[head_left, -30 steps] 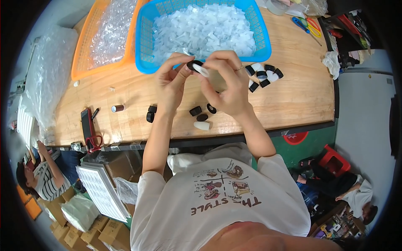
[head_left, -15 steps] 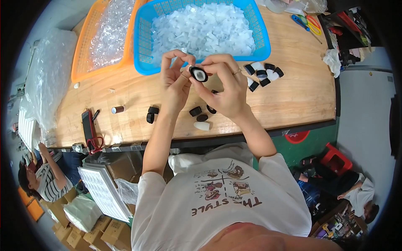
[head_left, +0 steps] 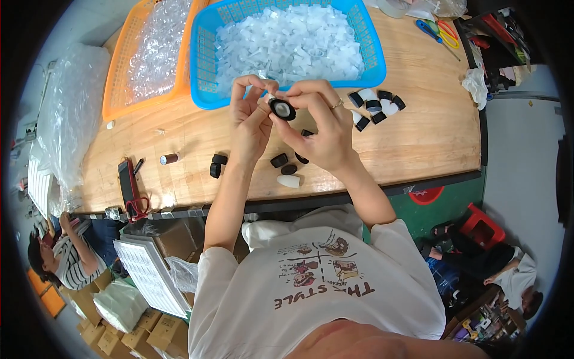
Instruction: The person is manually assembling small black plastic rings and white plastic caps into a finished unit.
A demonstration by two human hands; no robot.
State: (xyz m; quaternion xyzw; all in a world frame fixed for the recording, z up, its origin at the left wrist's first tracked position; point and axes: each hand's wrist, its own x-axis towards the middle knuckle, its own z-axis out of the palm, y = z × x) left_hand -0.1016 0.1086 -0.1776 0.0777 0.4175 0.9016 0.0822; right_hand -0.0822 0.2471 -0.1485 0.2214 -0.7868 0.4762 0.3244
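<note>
Above the wooden table, just in front of the blue basket, both hands hold one small piece between them. It is a black round cap with a whitish, hollow-looking centre, tilted toward me. My left hand pinches it from the left, with a small pale bit showing at the fingertips. My right hand, with a ring on one finger, grips its right edge by thumb and fingers. Below the hands lie a few black caps and a white rounded piece; another cap is partly hidden by my right hand.
A blue basket of translucent white pieces and an orange basket of clear pieces stand behind. Black and white caps cluster at right, near scissors. At left are a phone and brown cylinder. Two people sit nearby.
The black cap has tilted slightly and sits a touch lower and further left between my fingers. Both hands keep their grip; the other pieces have stayed where they were.
</note>
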